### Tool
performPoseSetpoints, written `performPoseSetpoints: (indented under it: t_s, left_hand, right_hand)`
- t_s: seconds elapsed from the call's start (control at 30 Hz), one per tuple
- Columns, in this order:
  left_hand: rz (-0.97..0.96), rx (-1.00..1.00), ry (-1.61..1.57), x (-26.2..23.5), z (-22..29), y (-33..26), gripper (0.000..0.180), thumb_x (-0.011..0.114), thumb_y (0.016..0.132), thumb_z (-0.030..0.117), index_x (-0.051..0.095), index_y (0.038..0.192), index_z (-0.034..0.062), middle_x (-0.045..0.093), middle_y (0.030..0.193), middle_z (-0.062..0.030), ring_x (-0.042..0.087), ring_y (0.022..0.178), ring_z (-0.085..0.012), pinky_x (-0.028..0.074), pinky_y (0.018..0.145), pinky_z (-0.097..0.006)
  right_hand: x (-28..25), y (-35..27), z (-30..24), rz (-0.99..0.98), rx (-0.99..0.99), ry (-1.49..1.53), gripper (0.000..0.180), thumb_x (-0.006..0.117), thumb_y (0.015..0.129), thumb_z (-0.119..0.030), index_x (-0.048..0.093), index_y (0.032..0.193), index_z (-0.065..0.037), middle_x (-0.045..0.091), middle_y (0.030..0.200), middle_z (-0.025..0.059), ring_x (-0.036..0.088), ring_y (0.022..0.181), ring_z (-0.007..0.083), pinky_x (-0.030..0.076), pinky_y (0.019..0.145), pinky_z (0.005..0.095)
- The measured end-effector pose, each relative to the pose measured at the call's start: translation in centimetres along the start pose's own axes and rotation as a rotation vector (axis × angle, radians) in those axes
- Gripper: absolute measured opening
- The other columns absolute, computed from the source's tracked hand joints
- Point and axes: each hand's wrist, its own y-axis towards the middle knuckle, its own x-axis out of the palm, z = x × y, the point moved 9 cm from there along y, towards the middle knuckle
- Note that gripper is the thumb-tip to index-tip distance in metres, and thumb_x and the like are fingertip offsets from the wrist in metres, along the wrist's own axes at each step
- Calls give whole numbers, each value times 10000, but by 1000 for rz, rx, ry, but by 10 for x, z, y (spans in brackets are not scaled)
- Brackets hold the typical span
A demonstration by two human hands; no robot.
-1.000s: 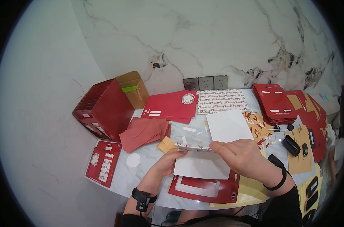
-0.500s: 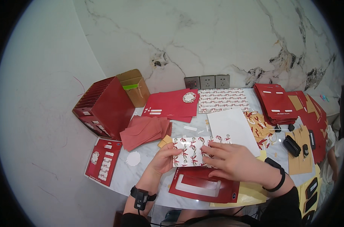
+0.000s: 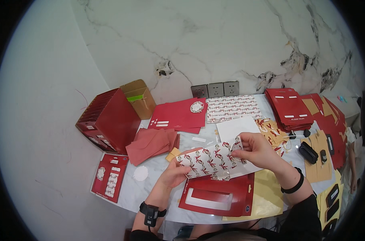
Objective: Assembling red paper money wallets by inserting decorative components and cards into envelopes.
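Observation:
A white money wallet (image 3: 204,162) printed with red bows and green sprigs is held above the table, tilted up toward its right end. My left hand (image 3: 172,174) grips its left end, thumb on top and fingers underneath. My right hand (image 3: 256,150) pinches its right end between thumb and fingers, where the paper bends up slightly. A clear shiny piece shows at its lower edge; I cannot make out what it is. Below lies a red backing card (image 3: 240,201) with a white rectangular window. A plain white sheet (image 3: 230,127) is partly hidden behind the wallet and my right hand.
Red envelopes (image 3: 150,146) lie fanned at left, beside a red divided box (image 3: 118,116) and a brown carton (image 3: 146,102). A finished red pack (image 3: 110,178) sits at the left edge. Stacked red cards (image 3: 288,106), a black case (image 3: 308,154) and yellow paper (image 3: 266,197) are to the right.
My right hand has gone from lying flat over the wallet to pinching its right end. The wallet has tilted, with its right end raised and bent. The view has shifted slightly.

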Motion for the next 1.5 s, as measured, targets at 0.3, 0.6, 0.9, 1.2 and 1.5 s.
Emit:
performPoseSetpoints:
  t_s: [0.3,0.6,0.9,1.2,1.5]
  left_hand:
    - [292,23,149,-37,-8,-1,411,554,1014,249,525,1326,-17,634,1249,-133,645,1112,-231,543,948,-391]
    - [184,112,-11,-24,-11,3,465,534,1020,262,460,1372,-32,564,1347,-157,573,1228,-268,484,1042,-423]
    - [140,60,7,-15,-20,4,499,494,1035,270,401,1413,-42,521,1396,-169,538,1272,-280,456,1069,-436]
    - [698,459,1104,-83,107,-32,535,575,916,179,445,1409,20,478,1455,-197,461,1342,-312,339,1131,-438]
    - [1005,-58,2065,-117,104,-62,591,673,720,26,606,1305,81,587,1346,-151,531,1264,-309,291,1123,-503]
  right_hand:
    - [4,3,2,-4,43,43,265,662,919,-31,583,1161,44,705,1053,99,659,950,106,538,832,258]
    - [9,1,12,100,-12,181,238,681,913,-61,620,1112,53,716,998,129,708,876,153,569,730,254]
    - [29,1,22,122,-36,182,336,711,893,-80,620,1194,37,714,1037,98,671,856,118,554,727,262]
    - [-39,-8,-40,407,-555,-232,350,734,799,-59,694,1147,-60,710,994,67,648,794,169,513,735,281]
    - [33,-59,-92,269,-1216,-1240,376,664,749,-109,721,1116,-170,684,1048,12,628,769,152,530,634,267]
